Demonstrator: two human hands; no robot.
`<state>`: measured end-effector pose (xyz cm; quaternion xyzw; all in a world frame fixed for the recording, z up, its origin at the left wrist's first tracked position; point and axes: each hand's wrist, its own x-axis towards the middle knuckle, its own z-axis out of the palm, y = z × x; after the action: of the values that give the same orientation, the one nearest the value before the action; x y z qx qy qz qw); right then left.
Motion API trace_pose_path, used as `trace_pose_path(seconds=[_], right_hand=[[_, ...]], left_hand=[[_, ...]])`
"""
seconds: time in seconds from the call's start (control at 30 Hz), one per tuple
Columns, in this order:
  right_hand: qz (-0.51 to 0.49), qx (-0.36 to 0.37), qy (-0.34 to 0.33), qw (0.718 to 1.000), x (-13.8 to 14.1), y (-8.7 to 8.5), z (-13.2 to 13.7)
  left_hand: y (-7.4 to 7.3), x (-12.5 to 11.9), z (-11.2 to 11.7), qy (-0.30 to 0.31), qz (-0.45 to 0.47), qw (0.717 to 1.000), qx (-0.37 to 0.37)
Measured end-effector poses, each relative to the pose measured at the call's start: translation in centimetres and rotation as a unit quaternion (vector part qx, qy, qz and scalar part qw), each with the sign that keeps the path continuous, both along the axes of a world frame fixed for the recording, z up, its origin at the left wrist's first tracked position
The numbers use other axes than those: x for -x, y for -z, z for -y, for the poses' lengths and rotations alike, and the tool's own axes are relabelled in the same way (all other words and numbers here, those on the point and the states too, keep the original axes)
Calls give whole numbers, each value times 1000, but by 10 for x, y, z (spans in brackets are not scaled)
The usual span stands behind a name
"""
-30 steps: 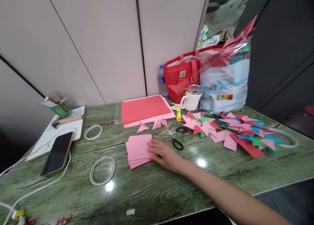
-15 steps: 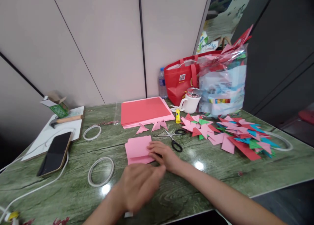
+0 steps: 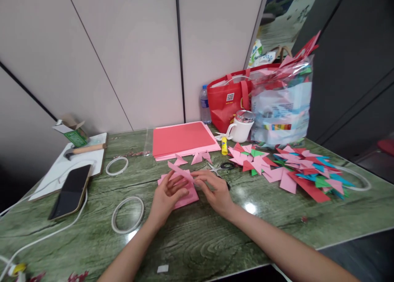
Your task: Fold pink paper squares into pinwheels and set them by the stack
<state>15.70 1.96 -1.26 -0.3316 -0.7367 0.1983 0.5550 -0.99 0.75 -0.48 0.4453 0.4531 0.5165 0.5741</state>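
A small sheet of pink paper is raised and tilted above a stack of pink paper squares. My right hand pinches the raised sheet at its right end, between thumb and fingers. My left hand is beside the sheet's lower left side with thumb and fingers apart, the fingertips close to it or touching it. Partly hidden behind my right hand lie black-handled scissors. Cut pink pieces lie just beyond the stack.
Red and pink sheets lie at the back, near a glue stick and a white mug. Folded paper pieces are heaped on the right, before a plastic bag. Tape rolls, a phone and a hammer are left.
My left hand has moved up and left from in front of the stack, and its fingers have spread. A pink sheet is now lifted and tilted between my hands.
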Motion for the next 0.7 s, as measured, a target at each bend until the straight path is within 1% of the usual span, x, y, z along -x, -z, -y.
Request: trace_pose_path(seconds=[0.07,0.13,0.27,0.43,0.53,0.6,0.7], right_hand=[[19,-14,-27,999,1,0,2],[39,-20,-33,998,2,1,4],[59,-16,-23,998,3,3,4],[48,-13,9,999,1,1,3],[43,18,25,999,0,1,3],[38,49,7,998,0,2,4],[25,110,-37,993,2,7,4]], left_hand=[[-1,1,-1,-11,23,1000,-8],[-1,1,-1,-27,32,999,-22],[-4,2,0,-56,50,996,-37],[-10,1,1,-79,57,995,-25],[-12,0,3,-75,64,995,-13],[-13,-1,4,-72,71,995,-6],[-12,-2,4,-69,72,995,4]])
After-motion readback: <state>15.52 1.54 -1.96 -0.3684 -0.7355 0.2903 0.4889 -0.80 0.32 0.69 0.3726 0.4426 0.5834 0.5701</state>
